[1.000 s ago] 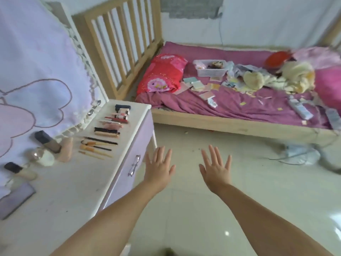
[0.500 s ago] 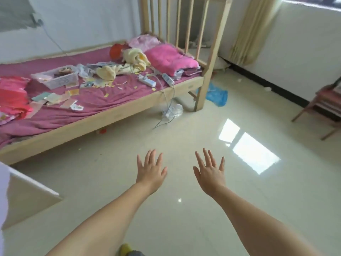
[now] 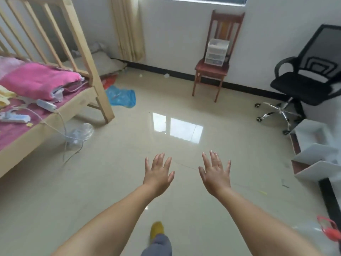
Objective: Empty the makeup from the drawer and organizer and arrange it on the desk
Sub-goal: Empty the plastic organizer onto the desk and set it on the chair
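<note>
My left hand (image 3: 158, 172) and my right hand (image 3: 215, 172) are stretched out in front of me over the bare tiled floor, palms down, fingers spread, holding nothing. A small clear plastic drawer organizer (image 3: 216, 52) stands on the seat of a red wooden chair (image 3: 212, 71) against the far wall. The desk and the makeup laid out on it are out of view.
The wooden bed (image 3: 81, 100) with pink bedding is at the left, with a cable and a clear bag (image 3: 81, 133) hanging beside it. A blue bag (image 3: 121, 97) lies by the bedpost. A black office chair (image 3: 304, 78) and white shelving (image 3: 317, 150) stand at the right.
The view has swung right, away from the desk and along the bed to the far wall with the chairs. Both hands stay open and held out in front.
</note>
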### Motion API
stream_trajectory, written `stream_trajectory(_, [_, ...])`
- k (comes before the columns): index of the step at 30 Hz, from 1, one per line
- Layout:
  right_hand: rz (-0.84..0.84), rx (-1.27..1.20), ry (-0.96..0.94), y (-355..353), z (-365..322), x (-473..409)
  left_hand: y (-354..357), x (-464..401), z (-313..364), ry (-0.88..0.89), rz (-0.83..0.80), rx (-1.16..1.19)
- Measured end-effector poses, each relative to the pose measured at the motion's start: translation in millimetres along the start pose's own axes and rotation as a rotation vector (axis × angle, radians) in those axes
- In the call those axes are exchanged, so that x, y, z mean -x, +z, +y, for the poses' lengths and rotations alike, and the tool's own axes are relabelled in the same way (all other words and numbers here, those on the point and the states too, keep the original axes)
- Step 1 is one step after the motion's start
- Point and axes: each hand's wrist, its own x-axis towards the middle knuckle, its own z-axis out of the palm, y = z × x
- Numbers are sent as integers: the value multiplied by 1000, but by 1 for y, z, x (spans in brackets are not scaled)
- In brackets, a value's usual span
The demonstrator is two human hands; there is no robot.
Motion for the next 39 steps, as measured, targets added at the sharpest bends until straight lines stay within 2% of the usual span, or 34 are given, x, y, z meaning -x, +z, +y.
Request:
stream_trajectory(7, [28, -10, 110, -27, 57, -106, -32, -147, 40, 140, 11, -17])
stream_trajectory(14, [12, -9, 206, -78, 94, -243, -93, -306, 64, 223, 16, 9])
stream_trajectory(20, [15, -66, 228, -109, 114, -352, -122, -421, 83, 236, -6, 21])
stream_trajectory(26, [22, -62, 196, -136, 164, -482, -143, -562, 117, 233, 20, 44])
stream_trajectory(33, [10, 23, 142, -197, 243, -663, -194, -736, 160, 161, 45, 113])
stream_trajectory(39, [-49, 16, 86, -222, 256, -794, -221, -863, 158, 98, 16, 128])
